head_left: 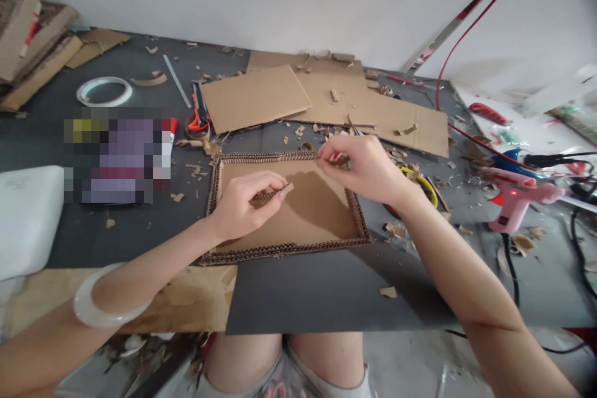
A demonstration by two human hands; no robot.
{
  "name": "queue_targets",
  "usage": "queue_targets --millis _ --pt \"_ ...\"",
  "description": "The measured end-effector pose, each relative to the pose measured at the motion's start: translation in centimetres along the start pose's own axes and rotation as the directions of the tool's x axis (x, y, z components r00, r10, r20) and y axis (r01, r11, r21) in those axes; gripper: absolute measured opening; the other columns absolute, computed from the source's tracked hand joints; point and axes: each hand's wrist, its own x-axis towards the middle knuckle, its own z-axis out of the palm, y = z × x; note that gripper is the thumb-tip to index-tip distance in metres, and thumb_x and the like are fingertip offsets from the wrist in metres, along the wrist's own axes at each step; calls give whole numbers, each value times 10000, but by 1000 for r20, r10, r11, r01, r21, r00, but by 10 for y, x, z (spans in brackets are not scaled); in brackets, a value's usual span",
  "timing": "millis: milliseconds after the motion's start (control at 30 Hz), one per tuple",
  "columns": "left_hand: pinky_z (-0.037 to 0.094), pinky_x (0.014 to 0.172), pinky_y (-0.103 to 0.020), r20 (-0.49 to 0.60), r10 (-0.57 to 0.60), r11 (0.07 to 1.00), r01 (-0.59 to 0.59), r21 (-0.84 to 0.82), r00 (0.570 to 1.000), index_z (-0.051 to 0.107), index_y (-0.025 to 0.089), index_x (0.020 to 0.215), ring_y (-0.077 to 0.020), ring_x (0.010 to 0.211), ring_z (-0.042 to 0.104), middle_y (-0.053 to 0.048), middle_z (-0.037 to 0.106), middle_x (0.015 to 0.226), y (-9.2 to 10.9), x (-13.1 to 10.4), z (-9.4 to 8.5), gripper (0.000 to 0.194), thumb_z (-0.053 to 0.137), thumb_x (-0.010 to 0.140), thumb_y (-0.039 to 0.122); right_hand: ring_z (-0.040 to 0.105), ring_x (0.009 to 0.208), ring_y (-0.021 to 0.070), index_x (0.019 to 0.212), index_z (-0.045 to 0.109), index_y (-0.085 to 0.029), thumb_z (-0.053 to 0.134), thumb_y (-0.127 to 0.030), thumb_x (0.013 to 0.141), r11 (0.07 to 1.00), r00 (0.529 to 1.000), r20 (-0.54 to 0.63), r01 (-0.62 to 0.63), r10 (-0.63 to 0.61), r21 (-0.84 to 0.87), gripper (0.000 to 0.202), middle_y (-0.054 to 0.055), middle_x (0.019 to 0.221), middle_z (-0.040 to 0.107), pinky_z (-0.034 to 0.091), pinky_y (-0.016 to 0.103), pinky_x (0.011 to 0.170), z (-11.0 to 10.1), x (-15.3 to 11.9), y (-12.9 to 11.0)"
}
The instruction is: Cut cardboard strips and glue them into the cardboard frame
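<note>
A shallow cardboard tray (pixel 308 217) lies flat in front of me, its raised border built from strips of corrugated cardboard. My left hand (pixel 249 202) is closed over the tray's left half, pinching a small corrugated cardboard strip (pixel 289 189) between thumb and fingers. Above the tray's far right corner is my right hand (pixel 357 165), thumb and fingertips pressed together close to the far border. Whatever those fingertips hold, if anything, is too small to make out.
Flat cardboard sheets (pixel 254 99) lie behind the tray among many scraps. To the right rests a pink glue gun (pixel 515 196) with a lit red light and a cable. A roll of white tape (pixel 104 92), an orange-handled cutter (pixel 199 115) and a pixelated object (pixel 124 161) are left.
</note>
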Motion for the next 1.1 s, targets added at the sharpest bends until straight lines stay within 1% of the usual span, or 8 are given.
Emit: queue_targets --millis 100,167,233,300,467,667,933,1100 --pt "475 598 -196 8 -36 999 36 1 999 627 141 782 -102 656 613 -37 692 770 0 1 0 112 549 849 188 575 653 178 651 576 -171 594 -312 790 948 957 -205 -245 204 -201 199 39 646 617 424 328 654 -1 2 15" --pt "466 569 -185 -4 -54 998 54 15 999 637 144 770 -91 607 597 -23 692 734 0 1 1 115 572 842 204 584 798 238 749 606 -179 604 -307 792 904 928 -317 -296 196 -309 135 77 784 644 425 397 735 1 3 20" --pt "465 560 -180 -27 -59 998 60 24 998 648 142 767 -86 584 595 -19 699 718 -1 0 2 103 594 829 204 543 983 283 888 623 -201 592 -249 798 894 922 -372 -252 106 -370 106 105 1000 638 398 458 832 4 2 18" --pt "470 564 -178 -46 -67 997 68 25 997 660 140 781 -87 582 604 -19 709 722 -3 0 3 89 607 820 201 525 1025 271 915 634 -216 559 -209 816 922 939 -343 -149 19 -358 125 93 1059 628 396 449 862 8 0 9" --pt "484 578 -183 -73 -91 994 95 50 993 671 154 790 -89 570 612 -2 719 707 -5 -1 4 88 620 811 222 596 770 174 775 679 -179 526 -187 847 986 987 -95 118 -130 -121 169 53 794 677 479 308 728 23 -9 -21" --pt "493 568 -180 -63 -121 991 124 50 991 675 166 783 -95 567 626 10 719 675 -2 0 3 125 590 829 247 626 777 169 802 708 -170 513 -162 858 982 977 -117 167 -176 -90 203 61 808 704 500 295 743 32 -15 -29" --pt "503 577 -179 -68 -50 997 55 63 996 684 159 817 -99 580 645 -3 730 719 -8 -3 5 114 618 827 252 644 744 160 742 699 -155 485 -132 863 960 960 0 279 -279 -12 248 60 745 696 497 256 678 28 -11 -28" --pt "498 575 -169 -63 -33 997 37 61 997 687 145 822 -97 591 648 -14 731 734 -7 -3 4 93 633 819 221 644 762 149 769 704 -174 476 -171 891 965 966 17 259 -260 29 259 47 779 702 504 255 699 26 -10 -27"
